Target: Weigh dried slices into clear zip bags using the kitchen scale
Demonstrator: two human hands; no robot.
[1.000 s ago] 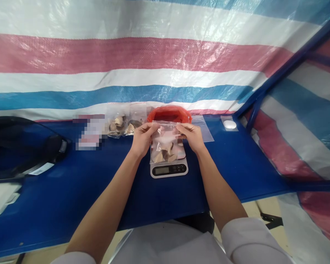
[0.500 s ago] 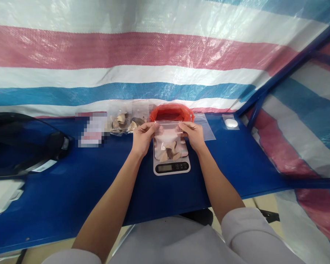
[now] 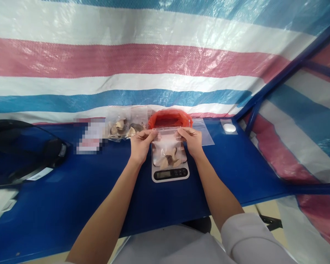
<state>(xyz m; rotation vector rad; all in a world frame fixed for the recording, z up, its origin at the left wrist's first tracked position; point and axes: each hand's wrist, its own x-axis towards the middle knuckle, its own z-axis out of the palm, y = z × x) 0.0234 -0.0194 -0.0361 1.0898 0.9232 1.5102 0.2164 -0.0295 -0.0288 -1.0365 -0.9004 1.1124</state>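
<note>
1. Your left hand [image 3: 141,145] and right hand [image 3: 193,141] pinch the clear bag [image 3: 168,146] by its top corners.
2. It is over the scale [image 3: 171,174]; contact is unclear.
3. It looks light, limp and slippery; its pieces [image 3: 169,160] may be brittle, so hold the top edge.

The head camera looks forward-down across the table [image 3: 244,165]

It seems a makeshift work booth. Striped plastic sheeting [image 3: 126,60] hangs behind the blue tabletop [image 3: 231,167]; a blue frame [image 3: 293,67] rises to its right.
</note>
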